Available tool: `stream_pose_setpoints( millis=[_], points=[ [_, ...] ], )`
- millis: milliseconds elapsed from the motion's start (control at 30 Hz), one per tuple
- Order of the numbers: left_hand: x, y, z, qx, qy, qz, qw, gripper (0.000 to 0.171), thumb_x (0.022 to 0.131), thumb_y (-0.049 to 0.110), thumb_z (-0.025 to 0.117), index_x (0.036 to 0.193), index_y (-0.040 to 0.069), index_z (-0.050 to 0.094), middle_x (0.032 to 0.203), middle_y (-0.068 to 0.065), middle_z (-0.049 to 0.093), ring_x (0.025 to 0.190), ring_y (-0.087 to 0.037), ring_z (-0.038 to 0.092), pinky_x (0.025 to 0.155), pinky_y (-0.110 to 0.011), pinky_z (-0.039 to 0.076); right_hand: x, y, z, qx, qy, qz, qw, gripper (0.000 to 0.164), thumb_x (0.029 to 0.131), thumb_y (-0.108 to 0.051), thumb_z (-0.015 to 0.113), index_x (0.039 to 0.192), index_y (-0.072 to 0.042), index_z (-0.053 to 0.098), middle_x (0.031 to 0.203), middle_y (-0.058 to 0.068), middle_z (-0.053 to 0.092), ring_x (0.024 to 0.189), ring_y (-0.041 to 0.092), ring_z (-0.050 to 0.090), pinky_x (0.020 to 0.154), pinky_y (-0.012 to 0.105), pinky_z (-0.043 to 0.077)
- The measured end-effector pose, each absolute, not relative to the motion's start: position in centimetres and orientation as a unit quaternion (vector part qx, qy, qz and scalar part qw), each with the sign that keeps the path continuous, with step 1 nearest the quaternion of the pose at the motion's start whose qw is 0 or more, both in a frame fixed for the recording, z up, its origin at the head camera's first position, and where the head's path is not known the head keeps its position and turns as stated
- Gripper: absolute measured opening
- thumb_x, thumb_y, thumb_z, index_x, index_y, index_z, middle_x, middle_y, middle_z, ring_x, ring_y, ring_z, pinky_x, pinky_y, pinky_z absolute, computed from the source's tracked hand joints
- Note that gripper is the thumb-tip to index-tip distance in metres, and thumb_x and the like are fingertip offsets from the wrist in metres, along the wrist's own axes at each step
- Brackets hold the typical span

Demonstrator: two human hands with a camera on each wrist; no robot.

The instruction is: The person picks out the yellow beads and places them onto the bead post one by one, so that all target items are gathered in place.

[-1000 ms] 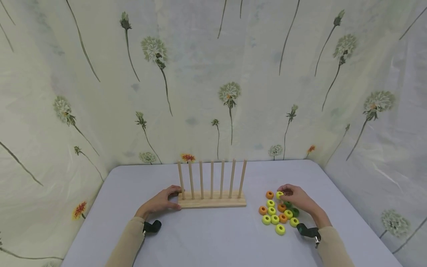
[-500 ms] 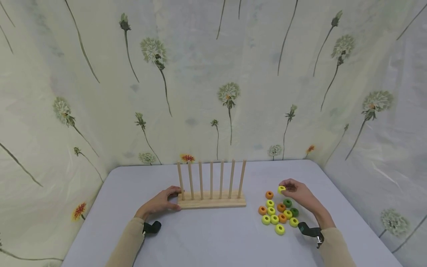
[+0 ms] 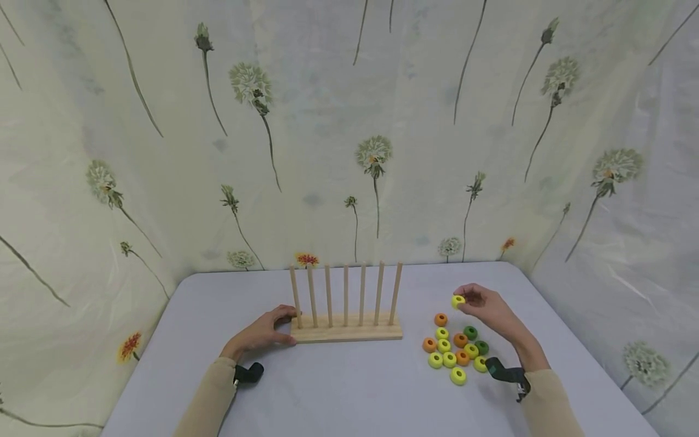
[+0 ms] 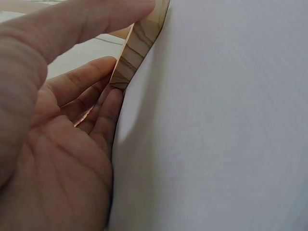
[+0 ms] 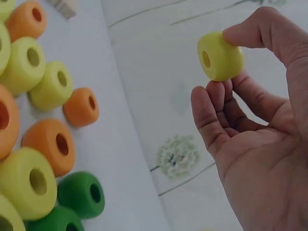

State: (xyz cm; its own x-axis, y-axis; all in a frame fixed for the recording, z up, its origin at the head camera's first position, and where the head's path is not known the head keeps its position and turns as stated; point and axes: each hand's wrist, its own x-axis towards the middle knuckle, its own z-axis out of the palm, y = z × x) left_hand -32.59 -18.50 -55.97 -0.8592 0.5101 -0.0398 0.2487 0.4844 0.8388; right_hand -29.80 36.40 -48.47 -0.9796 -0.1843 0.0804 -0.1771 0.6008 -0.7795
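Observation:
A wooden peg stand (image 3: pixel 349 334) with a row of several bare upright dowels sits mid-table. My left hand (image 3: pixel 262 331) holds the left end of its base, the thumb at the front and the fingers behind. The left wrist view shows the base's end grain (image 4: pixel 132 60) between thumb and fingers. Above the far side of a bead group, my right hand (image 3: pixel 489 311) pinches a yellow bead (image 5: pixel 226 60) between thumb and fingertips. The bead is off the table, its hole showing. The other fingers of that hand are partly bent below it.
Loose yellow, orange and green beads lie on the white table right of the stand, among them a front yellow bead (image 3: pixel 459 381), an orange bead (image 5: pixel 82 114) and a green bead (image 5: pixel 77 199). A flower-printed curtain (image 3: pixel 317 121) surrounds the table's back and sides.
My right hand has lifted the yellow bead up and away from the group, uncovering a green bead. The left hand and the peg stand have stayed in place.

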Motion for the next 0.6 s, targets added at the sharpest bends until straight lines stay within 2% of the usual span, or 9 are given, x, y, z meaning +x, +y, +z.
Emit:
stream_pose_setpoints(
  millis=[233, 433, 600],
  points=[
    [-32.5, -18.5, -56.0, 0.221, 0.847, 0.461, 0.144, 0.072, 0.074, 0.029, 0.083, 0.135, 0.011, 0.050, 0.144, -0.008, 0.043, 0.131, -0.029, 0.046, 0.111, -0.049, 0.035, -29.6, 35.0, -47.0, -0.107, 0.889, -0.445, 0.002, 0.041, 0.089, -0.032, 0.069, 0.118, -0.006, 0.057, 0.115, 0.011, 0.061, 0.098, 0.009, 0.060, 0.081, 0.019, 0.051],
    [-32.4, -18.4, -55.9, 0.218, 0.845, 0.466, 0.146, 0.070, 0.075, 0.024, 0.083, 0.135, 0.011, 0.051, 0.143, -0.008, 0.044, 0.131, -0.030, 0.046, 0.111, -0.049, 0.034, -29.4, 33.9, -46.1, -0.122, 0.880, -0.459, -0.001, 0.039, 0.090, -0.031, 0.068, 0.118, -0.007, 0.056, 0.114, 0.011, 0.060, 0.098, 0.006, 0.060, 0.081, 0.019, 0.051],
    [-32.6, -18.4, -55.9, 0.218, 0.847, 0.461, 0.146, 0.071, 0.074, 0.029, 0.083, 0.135, 0.013, 0.050, 0.143, -0.005, 0.045, 0.131, -0.028, 0.046, 0.111, -0.048, 0.034, -29.3, 32.8, -45.2, -0.128, 0.879, -0.460, -0.018, 0.034, 0.091, -0.028, 0.067, 0.116, -0.007, 0.056, 0.114, 0.009, 0.060, 0.099, 0.004, 0.060, 0.081, 0.019, 0.051]
  ],
)
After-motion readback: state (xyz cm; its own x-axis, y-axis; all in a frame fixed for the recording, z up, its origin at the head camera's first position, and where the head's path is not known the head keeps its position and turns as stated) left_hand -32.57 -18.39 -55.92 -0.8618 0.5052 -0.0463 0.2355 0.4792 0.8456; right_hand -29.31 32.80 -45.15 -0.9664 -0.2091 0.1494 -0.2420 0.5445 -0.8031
